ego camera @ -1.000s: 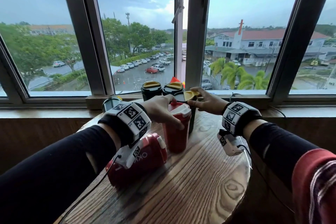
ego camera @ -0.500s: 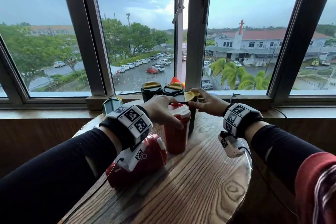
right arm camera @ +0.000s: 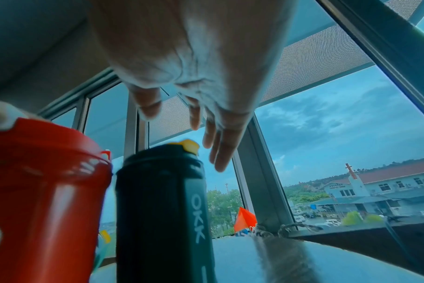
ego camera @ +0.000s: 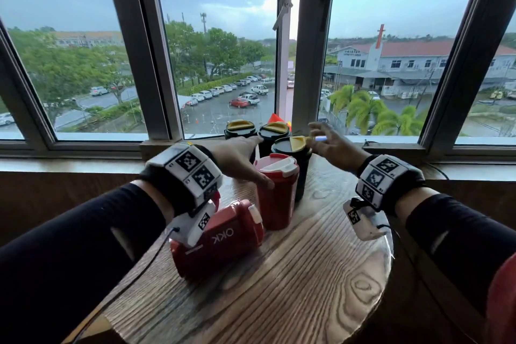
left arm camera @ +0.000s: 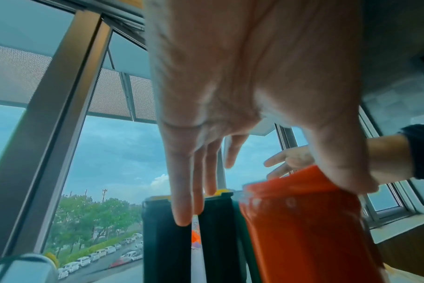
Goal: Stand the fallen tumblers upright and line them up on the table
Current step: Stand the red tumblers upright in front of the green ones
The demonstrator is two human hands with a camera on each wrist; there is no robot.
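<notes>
On the round wooden table (ego camera: 293, 288) a red tumbler (ego camera: 276, 195) with a white lid stands upright. A second red tumbler (ego camera: 223, 237) lies on its side just left of it, under my left wrist. Three dark tumblers with yellow lids stand behind: one (ego camera: 293, 153) right behind the upright red one, two more (ego camera: 240, 130) (ego camera: 275, 131) by the window. My left hand (ego camera: 245, 159) is open with straight fingers; only its thumb (left arm camera: 346, 168) touches the red tumbler's (left arm camera: 303, 220) rim. My right hand (ego camera: 325, 142) hovers open beside the nearest dark tumbler (right arm camera: 162, 201), not touching it.
The window sill (ego camera: 83, 162) and window frame (ego camera: 310, 64) close off the space right behind the tumblers. An orange flag (ego camera: 275, 119) pokes up behind them. A cable (ego camera: 374, 145) lies on the sill at the right. The table's rim (ego camera: 388, 254) curves close on the right.
My left hand has let go of the upright red tumbler and straightened its fingers. My right hand has lifted off the dark tumbler's lid and spread open.
</notes>
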